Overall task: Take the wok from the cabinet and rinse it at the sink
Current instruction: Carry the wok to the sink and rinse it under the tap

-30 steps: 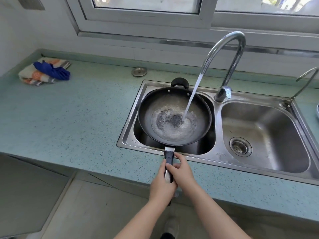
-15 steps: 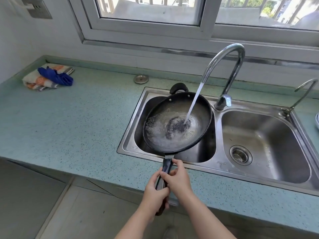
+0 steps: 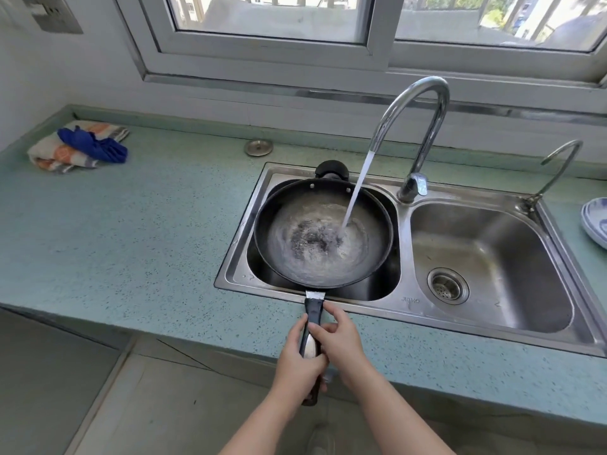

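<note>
A speckled green countertop point(image 3: 131, 224) runs under a wide window point(image 3: 272, 14), with a steel double sink point(image 3: 238, 247) set into it. Just short of the sink's front edge, we find both hands wrapped round the long handle point(image 3: 314, 308) of the wok point(image 3: 379, 231). The left hand point(image 3: 295, 359) is curled round the lower part, and the right hand point(image 3: 343, 339) is closed over it slightly further up.

Straight ahead of the grip, the wok hangs over the left basin point(image 3: 391, 277), roughly level by our judgement. We cannot tell whether its underside touches the rim. Its helper handle point(image 3: 331, 169) lies on the side farthest from the grip, close to the sink's back wall.

What worries us is leverage. The faucet point(image 3: 440, 106) sends a stream point(image 3: 356, 192) into the pan right of centre, so weight gathers far from the grip. If the wrists give, the wok could tip and spill water over the front edge toward the floor. A wet handle could also twist in the hands, and the off-centre stream may splash out over the near wall.

Inside the wok, a shallow pool of cloudy water point(image 3: 315, 267) swirls around a dark patch point(image 3: 312, 238). We cannot say whether that patch is residue or worn metal. Ahead and right of the grip, the right basin point(image 3: 492, 244) shows its drain strainer point(image 3: 447, 286), and a blue-and-white plate point(image 3: 596, 221) sits beyond it at the frame's edge. Far to the left of the grip lie folded cloths point(image 3: 75, 147), and a round metal disc point(image 3: 258, 147), perhaps a stopper, rests behind the sink.
</note>
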Demonstrator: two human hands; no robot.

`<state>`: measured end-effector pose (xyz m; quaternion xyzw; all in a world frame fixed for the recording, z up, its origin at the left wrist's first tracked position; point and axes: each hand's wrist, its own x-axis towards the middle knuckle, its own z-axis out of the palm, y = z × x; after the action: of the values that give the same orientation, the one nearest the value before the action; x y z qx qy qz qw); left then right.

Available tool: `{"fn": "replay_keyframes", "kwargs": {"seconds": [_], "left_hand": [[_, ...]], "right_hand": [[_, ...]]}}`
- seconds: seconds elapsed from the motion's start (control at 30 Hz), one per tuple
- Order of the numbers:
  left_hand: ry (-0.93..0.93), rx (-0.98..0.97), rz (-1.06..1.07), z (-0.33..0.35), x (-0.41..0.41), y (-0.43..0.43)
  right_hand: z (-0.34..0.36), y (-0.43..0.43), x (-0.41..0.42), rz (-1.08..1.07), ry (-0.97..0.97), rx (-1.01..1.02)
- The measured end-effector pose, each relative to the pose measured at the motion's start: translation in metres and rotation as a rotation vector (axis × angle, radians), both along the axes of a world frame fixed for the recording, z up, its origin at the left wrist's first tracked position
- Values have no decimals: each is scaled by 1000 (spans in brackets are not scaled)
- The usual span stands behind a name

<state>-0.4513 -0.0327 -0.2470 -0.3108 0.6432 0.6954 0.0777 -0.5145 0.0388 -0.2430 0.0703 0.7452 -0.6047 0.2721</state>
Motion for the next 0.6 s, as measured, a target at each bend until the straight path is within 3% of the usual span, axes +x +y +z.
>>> {"fn": "replay_keyframes", "kwargs": {"seconds": [0.2, 0.43, 0.6], "left_hand": [[2, 63, -6, 2, 1, 0], [-66, -149, -51, 7, 2, 4], [-85, -416, -104, 12, 4, -4]], "right_hand": [[6, -1, 3, 16, -71, -87], [5, -2, 7, -74, -160, -229], [5, -7, 9, -96, -304, -418]]}}
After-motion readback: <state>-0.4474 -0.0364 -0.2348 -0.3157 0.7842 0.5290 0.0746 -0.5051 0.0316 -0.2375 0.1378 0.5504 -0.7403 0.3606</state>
